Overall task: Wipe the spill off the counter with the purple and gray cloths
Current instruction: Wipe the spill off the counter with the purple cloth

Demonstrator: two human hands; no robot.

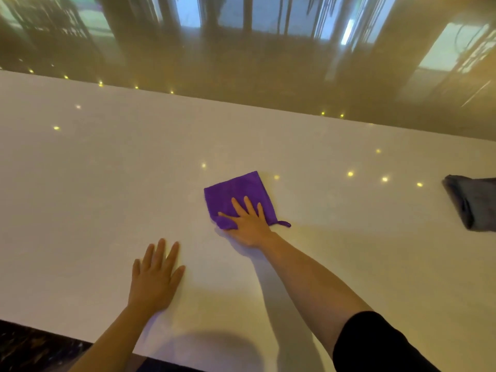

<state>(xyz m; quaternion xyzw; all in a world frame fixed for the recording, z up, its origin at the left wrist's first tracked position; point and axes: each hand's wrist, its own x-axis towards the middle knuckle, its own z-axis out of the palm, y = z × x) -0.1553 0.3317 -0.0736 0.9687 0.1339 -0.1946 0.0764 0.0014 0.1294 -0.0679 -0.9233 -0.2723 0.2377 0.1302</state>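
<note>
A folded purple cloth (236, 193) lies flat near the middle of the white counter (94, 183). My right hand (248, 224) presses down on its near edge, fingers spread over the cloth and thumb tucked against a bunched corner. My left hand (155, 275) rests palm down on the bare counter, nearer to me and left of the cloth, holding nothing. A folded gray cloth (472, 202) lies at the right edge of the view, well apart from both hands. I cannot make out any spill on the glossy surface.
The counter's far edge (241, 104) runs diagonally across the view, with a shiny brown floor beyond. Its near edge (67, 332) is at the lower left, above dark flooring. Small ceiling-light reflections dot the counter top.
</note>
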